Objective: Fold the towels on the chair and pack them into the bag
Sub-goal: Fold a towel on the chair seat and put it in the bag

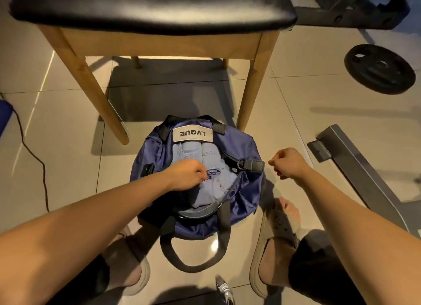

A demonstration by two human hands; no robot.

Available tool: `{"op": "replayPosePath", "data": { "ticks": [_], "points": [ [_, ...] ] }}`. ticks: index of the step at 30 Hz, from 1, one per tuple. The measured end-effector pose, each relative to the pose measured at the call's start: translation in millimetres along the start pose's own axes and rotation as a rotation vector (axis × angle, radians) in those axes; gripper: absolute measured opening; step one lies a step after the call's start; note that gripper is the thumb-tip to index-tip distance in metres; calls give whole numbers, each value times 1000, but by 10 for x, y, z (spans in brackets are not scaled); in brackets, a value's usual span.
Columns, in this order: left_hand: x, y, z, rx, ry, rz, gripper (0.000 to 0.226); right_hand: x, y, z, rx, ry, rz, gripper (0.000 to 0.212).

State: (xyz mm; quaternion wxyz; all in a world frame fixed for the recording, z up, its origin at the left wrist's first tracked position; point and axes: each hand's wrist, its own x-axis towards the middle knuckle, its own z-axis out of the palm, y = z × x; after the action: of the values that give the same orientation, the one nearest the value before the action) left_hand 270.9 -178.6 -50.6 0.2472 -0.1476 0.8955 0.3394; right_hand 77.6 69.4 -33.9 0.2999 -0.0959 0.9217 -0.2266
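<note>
Purple nylon made up the bag (247, 192), which sat open on the tiled floor (68, 127) just in front of the wooden chair (159, 46) and between the person's feet. Its white label (192, 134) faced the chair, and one black handle loop (196, 250) lay toward the person. Pale blue towels (210, 191) filled the opening: two rolled ones lay side by side at the far end under the label, and more folded cloth was bunched nearer the person.

The left hand (185, 176) was over the middle of the bag, knuckles up, its fingers curled down onto the towels. The fingertips were hidden against the cloth, so whether they pinched it or only pressed on it could not be told.

The right hand (288, 162) hung clear of the bag, off its right edge and just beyond the strap buckle (249, 164). It touched neither bag nor towels, and its fingers were curled into a loose fist with nothing visible inside.

The chair's black seat (136, 8) showed no towels in the part in view. A weight plate (379, 69) lay on the floor far to the right, well apart from the bag.
</note>
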Motion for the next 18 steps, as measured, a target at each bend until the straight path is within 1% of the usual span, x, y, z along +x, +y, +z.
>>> {"op": "replayPosePath", "data": {
  "ticks": [1,2,3,4,5,6,7,8,9,10,11,13,14,16,18],
  "points": [
    [-66,-44,-99,106,100,-8,25,-41,-97,61,-53,106,-62,19],
    [-131,-97,-187,214,230,-30,24,-105,-204,139,-82,176,-133,21],
    [-189,-170,-246,291,370,-61,22,-167,-307,246,-96,198,-221,23],
    [-257,-238,-288,332,492,-102,22,-229,-398,368,-138,175,-292,24],
    [-311,-319,-311,362,582,-149,25,-276,-471,494,-231,144,-357,23],
    [-356,-407,-319,378,641,-199,33,-323,-528,598,-373,143,-387,25],
    [-400,-488,-309,361,679,-253,41,-324,-532,675,-515,178,-390,33],
    [-428,-561,-294,310,701,-311,48,-302,-508,717,-617,245,-350,46],
    [-442,-631,-276,226,715,-364,49,-268,-472,728,-647,309,-304,57],
    [-447,-690,-254,119,714,-419,45,-223,-426,732,-631,361,-253,61],
    [-444,-734,-225,2,695,-462,40,-167,-370,731,-590,397,-192,61],
    [-422,-782,-156,-165,685,-477,42,-51,-283,712,-463,388,-36,61],
    [-412,-783,-121,-180,685,-466,45,-17,-264,709,-406,352,18,62],
    [-399,-754,-74,-113,657,-471,50,15,-238,726,-290,297,69,62],
    [-397,-750,-89,-57,621,-498,44,18,-237,758,-205,261,62,52]
  ]
}}
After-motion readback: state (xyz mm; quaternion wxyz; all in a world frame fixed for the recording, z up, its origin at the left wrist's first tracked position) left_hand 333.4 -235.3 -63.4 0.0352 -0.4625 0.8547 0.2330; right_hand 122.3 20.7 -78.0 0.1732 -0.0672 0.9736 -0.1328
